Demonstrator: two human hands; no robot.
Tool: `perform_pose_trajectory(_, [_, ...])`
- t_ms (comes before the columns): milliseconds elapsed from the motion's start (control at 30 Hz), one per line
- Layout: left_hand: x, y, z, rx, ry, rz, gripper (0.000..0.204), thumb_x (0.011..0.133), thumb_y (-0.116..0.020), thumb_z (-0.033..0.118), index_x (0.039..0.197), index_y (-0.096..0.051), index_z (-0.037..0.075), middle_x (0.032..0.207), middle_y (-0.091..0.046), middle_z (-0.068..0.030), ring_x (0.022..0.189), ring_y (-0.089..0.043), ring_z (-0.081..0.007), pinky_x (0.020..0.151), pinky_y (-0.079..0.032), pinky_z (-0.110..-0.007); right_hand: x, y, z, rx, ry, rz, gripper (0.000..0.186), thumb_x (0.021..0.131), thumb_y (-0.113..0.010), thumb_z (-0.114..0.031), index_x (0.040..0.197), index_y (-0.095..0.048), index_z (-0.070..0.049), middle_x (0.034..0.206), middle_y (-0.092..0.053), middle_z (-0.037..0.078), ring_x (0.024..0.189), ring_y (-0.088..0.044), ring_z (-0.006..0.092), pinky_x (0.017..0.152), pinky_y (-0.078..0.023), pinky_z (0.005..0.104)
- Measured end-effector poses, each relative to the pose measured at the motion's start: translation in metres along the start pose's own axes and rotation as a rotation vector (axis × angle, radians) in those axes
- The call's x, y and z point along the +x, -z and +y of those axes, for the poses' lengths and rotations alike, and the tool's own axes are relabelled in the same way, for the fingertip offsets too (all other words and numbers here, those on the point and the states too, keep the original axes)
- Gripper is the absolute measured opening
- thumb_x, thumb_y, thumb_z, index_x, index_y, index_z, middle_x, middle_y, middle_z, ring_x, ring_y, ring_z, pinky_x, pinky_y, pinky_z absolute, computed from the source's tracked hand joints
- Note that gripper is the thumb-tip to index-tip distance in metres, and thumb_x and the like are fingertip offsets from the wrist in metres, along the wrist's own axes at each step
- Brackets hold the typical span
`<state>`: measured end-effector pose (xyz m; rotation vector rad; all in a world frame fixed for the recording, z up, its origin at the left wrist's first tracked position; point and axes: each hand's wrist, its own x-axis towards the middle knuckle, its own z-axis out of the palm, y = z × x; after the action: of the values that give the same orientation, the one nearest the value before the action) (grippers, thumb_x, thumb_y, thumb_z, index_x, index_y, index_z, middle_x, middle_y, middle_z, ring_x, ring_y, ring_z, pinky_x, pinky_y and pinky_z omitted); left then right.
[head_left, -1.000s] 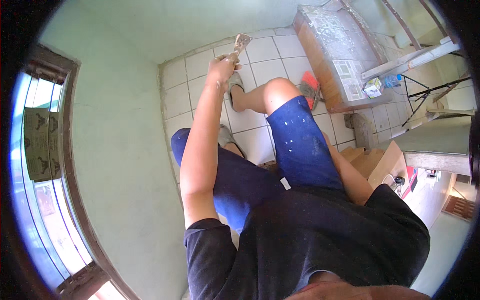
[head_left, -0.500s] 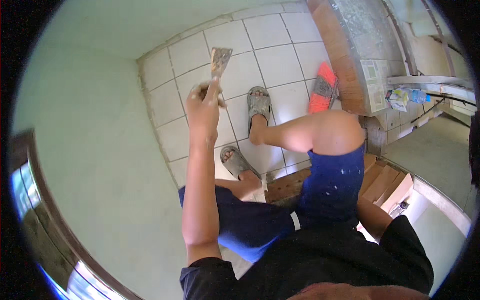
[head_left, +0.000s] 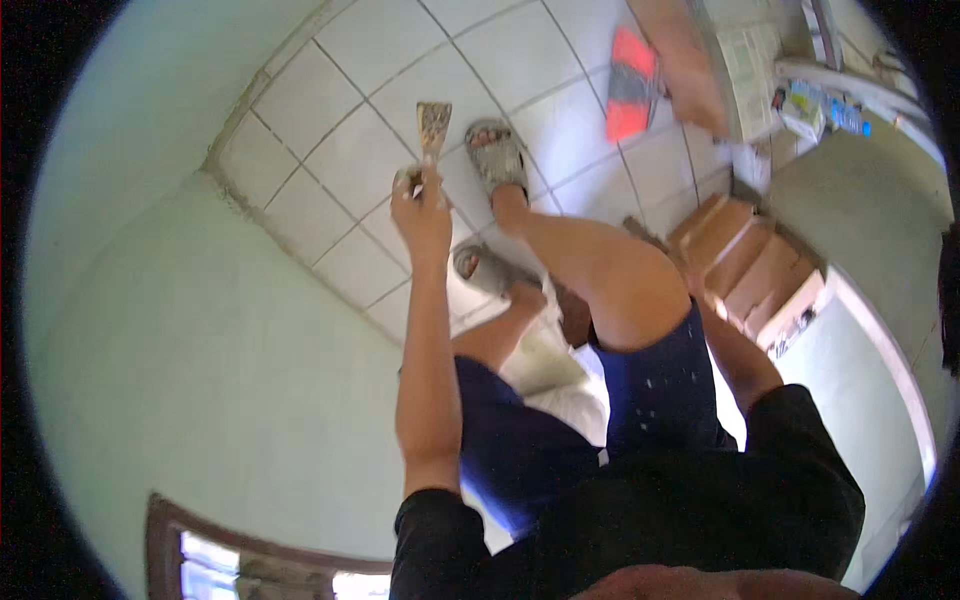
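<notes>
My left hand is closed round the handle of a putty knife, whose flat, stained blade points away from me above the tiled floor. Pale smears mark the fingers. My right forearm runs forward beside my bent right knee, and the hand at its end is hidden by the leg. Below my left hand are my feet in grey slide sandals. A whitish sack or cloth lies between my legs, partly covered by them.
A pale green wall rises on the left, with a brown-framed window low down. An orange-and-grey broom head lies on the white tiles. At right stand open cardboard boxes and a ledge with a plastic bottle.
The view has turned and shifted, so the broom sits higher and the boxes and sack show more. My left hand still holds the putty knife, its blade now nearly straight ahead.
</notes>
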<state>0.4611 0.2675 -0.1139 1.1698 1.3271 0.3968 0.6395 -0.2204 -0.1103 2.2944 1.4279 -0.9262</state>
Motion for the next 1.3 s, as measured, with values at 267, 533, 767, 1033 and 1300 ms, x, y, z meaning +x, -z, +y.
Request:
perform_pose_trajectory(267, [-0.087,0.019,0.119,0.303,-0.019,-0.187,0.025,0.100,-0.060,0.022,0.085,-0.060,0.002,0.069,-0.057,-0.0020,0.059,-0.049,-0.0080,0.054,-0.041,-0.026,0.011,0.095,-0.107,-0.048,-0.465,0.061,0.033,0.094,-0.054,-0.032,0.111,-0.067,-0.007,0.113,-0.064,0.014,0.122,-0.051,0.0312,0.098,-0.041,0.0510])
perform_pose_trajectory(533, [-0.204,0.042,0.321,0.593,-0.063,-0.555,0.028,0.097,-0.065,0.025,0.085,-0.063,0.000,0.069,-0.059,-0.0004,0.058,-0.049,-0.0077,0.054,-0.040,-0.026,-0.196,0.171,-0.252,0.712,-0.939,-0.156,0.037,0.090,-0.059,-0.032,0.112,-0.067,-0.002,0.115,-0.066,0.023,0.118,-0.056,0.0405,0.099,-0.044,0.0532])
perform_pose_trajectory(767, [-0.188,0.046,0.355,0.766,-0.171,-0.957,0.035,0.101,-0.058,0.029,0.083,-0.060,-0.002,0.067,-0.058,-0.0042,0.055,-0.051,-0.0118,0.053,-0.042,-0.030,-0.231,0.172,-0.345,1.137,-1.392,0.259,0.040,0.085,-0.064,-0.036,0.099,-0.070,0.001,0.099,-0.069,0.027,0.095,-0.068,0.0405,0.085,-0.053,0.0508])
perform_pose_trajectory(1033, [-0.251,0.026,0.395,0.917,-0.145,-1.326,0.033,0.098,-0.062,0.028,0.085,-0.059,-0.001,0.068,-0.062,-0.0045,0.055,-0.055,-0.0105,0.052,-0.044,-0.030,-0.187,0.349,-0.350,2.475,-1.130,0.858,0.046,0.099,-0.059,-0.043,0.107,-0.068,0.002,0.085,-0.071,0.009,0.073,-0.067,0.0158,0.063,-0.056,0.0290])
perform_pose_trajectory(1300, [-0.327,-0.033,0.393,1.161,-0.187,-1.746,0.033,0.098,-0.064,0.029,0.081,-0.053,0.002,0.066,-0.058,-0.0029,0.051,-0.052,-0.0092,0.047,-0.041,-0.026,-0.236,0.426,-0.356,2.599,-1.084,1.278,0.045,0.100,-0.060,-0.041,0.102,-0.070,0.003,0.086,-0.071,0.007,0.076,-0.068,0.0142,0.066,-0.056,0.0277])
